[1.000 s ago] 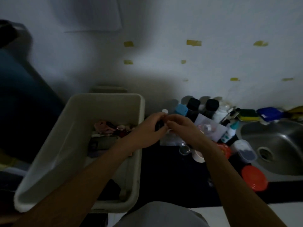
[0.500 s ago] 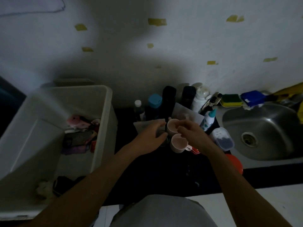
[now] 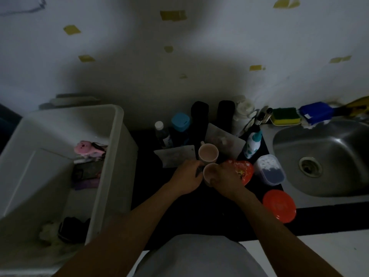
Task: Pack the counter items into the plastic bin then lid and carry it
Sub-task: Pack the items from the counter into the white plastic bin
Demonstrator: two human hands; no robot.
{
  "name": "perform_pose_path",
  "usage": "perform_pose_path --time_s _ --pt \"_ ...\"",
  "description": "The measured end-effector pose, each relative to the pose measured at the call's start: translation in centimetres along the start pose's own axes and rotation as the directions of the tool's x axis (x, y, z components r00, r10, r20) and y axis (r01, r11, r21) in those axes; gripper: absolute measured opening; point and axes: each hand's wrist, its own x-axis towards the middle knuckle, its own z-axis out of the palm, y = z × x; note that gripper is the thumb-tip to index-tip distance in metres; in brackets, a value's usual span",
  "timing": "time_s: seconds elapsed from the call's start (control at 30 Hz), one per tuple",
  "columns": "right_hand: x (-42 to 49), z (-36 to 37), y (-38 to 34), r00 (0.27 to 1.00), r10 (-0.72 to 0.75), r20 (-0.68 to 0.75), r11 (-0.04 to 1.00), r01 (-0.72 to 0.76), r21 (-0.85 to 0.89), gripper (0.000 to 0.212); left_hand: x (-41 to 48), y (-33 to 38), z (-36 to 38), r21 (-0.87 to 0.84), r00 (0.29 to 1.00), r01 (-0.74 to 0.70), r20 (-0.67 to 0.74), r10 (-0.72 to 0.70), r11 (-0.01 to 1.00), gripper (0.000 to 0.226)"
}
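The white plastic bin (image 3: 117, 136) stands at the left of the dark counter (image 3: 199, 208); a pink plush (image 3: 83, 147) and several dark items lie inside. Two pink mugs stand at the counter's middle: the far mug (image 3: 208, 153) is untouched, and my right hand (image 3: 226, 177) grips the near mug (image 3: 208, 173) at its right rim. My left hand (image 3: 186, 176) sits against that mug's left side with its fingers curled. Something small and dark shows at its fingertips, and I cannot make out its hold.
Bottles line the wall behind the mugs, among them a blue-capped one (image 3: 180, 124) and a white and teal one (image 3: 253, 143). A red dish (image 3: 244, 169), a clear box (image 3: 270, 169) and a red lid (image 3: 279, 204) lie right of my hands. The steel sink (image 3: 323, 156) is at far right.
My view has swung right, away from the bin. Both hands came down from a small dark item held up near the bottles to the near pink mug.
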Motion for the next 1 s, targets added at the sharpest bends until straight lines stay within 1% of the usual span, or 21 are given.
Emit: perform_pose_path --time_s 0.03,0.07,0.13,0.2,0.27,0.3,0.37,0.43,0.5,0.53,0.67,0.73,0.83,0.93,1.0 --pt "0.0 0.5 0.4 0.999 0.011 -0.039 0.999 -0.013 -0.041 0.044 0.5 0.1 0.1 0.019 1.0 -0.013 0.005 0.013 1.0 0.024" --pt "0.0 0.9 0.9 0.997 0.034 -0.068 0.998 -0.037 -0.042 0.045 1.0 0.0 0.3 0.038 1.0 -0.027 0.015 0.026 0.999 0.025" --pt "-0.3 1.6 1.6 0.992 0.068 -0.105 0.997 -0.07 -0.019 0.045 1.9 0.0 0.5 0.102 0.999 -0.035 0.033 0.032 0.994 0.026" --pt "-0.5 2.0 2.1 0.988 0.079 -0.132 0.997 -0.078 0.014 0.05 2.7 -0.1 0.8 0.173 0.997 -0.036 0.068 0.025 0.984 0.021" --pt "-0.9 2.2 2.1 0.981 0.132 -0.146 0.985 -0.113 0.13 0.041 3.3 -0.2 1.2 0.227 0.995 -0.057 0.094 0.036 0.972 0.013" --pt "-1.3 2.3 2.0 0.975 0.16 -0.151 0.97 -0.127 0.208 0.038 3.5 -0.1 1.3 0.253 0.992 -0.081 0.113 0.054 0.964 0.013" --pt "-1.5 2.4 1.9 0.964 0.219 -0.152 0.927 -0.156 0.342 0.041 4.0 -0.1 1.7 0.278 0.984 -0.123 0.159 0.08 0.953 0.019" --pt "-1.5 2.6 2.1 0.954 0.275 -0.116 0.884 -0.204 0.422 0.038 4.5 0.1 2.0 0.288 0.977 -0.142 0.196 0.087 0.947 0.024" --pt "-1.4 2.9 2.1 0.95 0.304 -0.075 0.86 -0.239 0.451 0.031 4.8 0.2 2.2 0.301 0.973 -0.138 0.219 0.072 0.944 0.029" --pt "-1.4 3.2 2.4 0.947 0.313 -0.067 0.853 -0.25 0.458 0.03 5.1 0.2 2.4 0.31 0.971 -0.132 0.232 0.059 0.941 0.03" --pt "-1.1 4.8 2.8 0.927 0.375 -0.007 0.833 -0.334 0.441 0.048 5.4 0.2 2.4 0.324 0.969 -0.095 0.247 0.013 0.941 0.04" --pt "-1.0 5.6 3.1 0.909 0.414 0.055 0.814 -0.396 0.425 0.048 5.4 0.2 2.3 0.319 0.97 -0.089 0.243 0.009 0.944 0.043" --pt "-1.0 6.2 3.5 0.886 0.45 0.116 0.773 -0.451 0.446 0.04 5.8 0.0 2.3 0.306 0.972 -0.075 0.235 0.001 0.949 0.037" --pt "-1.0 6.5 4.0 0.888 0.435 0.15 0.761 -0.451 0.465 0.037 6.4 0.3 2.3 0.314 0.972 -0.087 0.234 0.012 0.945 0.025" --pt "-1.2 6.6 4.2 0.888 0.423 0.178 0.745 -0.453 0.49 0.036 6.7 0.3 2.6 0.333 0.972 -0.095 0.234 0.015 0.938 0.022"
